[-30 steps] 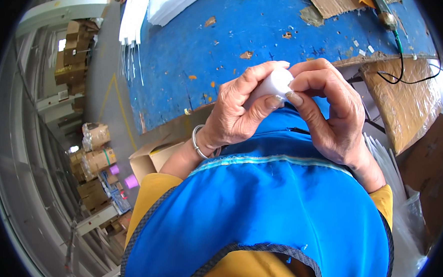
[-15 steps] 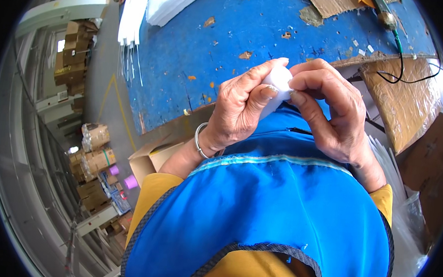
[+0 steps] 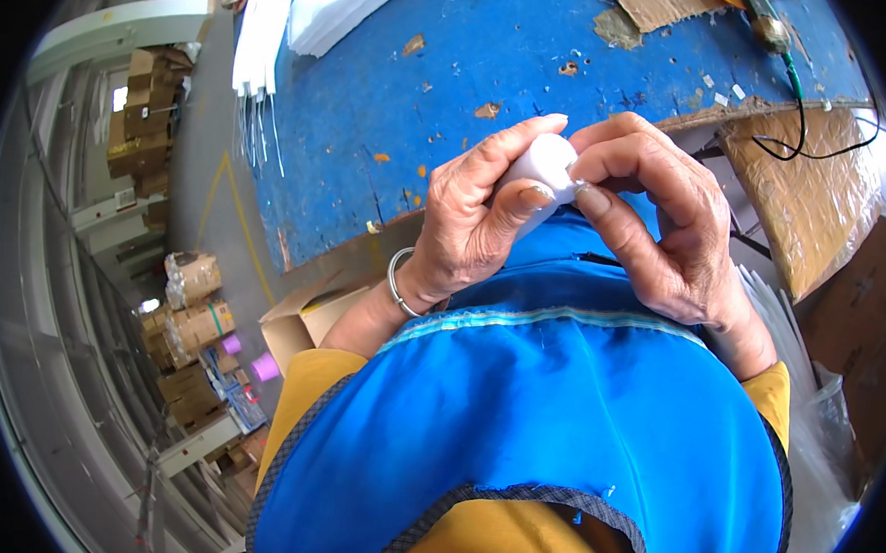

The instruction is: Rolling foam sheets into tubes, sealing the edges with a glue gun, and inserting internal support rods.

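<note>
Since the earlier frame we note the white piece (image 3: 547,167) barely shifted, held above the blue table's (image 3: 392,104) near edge. Left hand (image 3: 476,223) clasps it, thumb across for steadiness; right hand (image 3: 665,238) pinches its end with fingertips, seemingly working it.

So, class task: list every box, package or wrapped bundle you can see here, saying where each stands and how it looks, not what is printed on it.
Stacked cardboard boxes: far left by the shelving, brown, rectangular.
Taped cartons: on the floor lower left, brown, one with a green band.
Open carton: beside the left hand's wrist, flaps up.
Wrapped bundle: right of the blue table, brown, shiny film.
</note>
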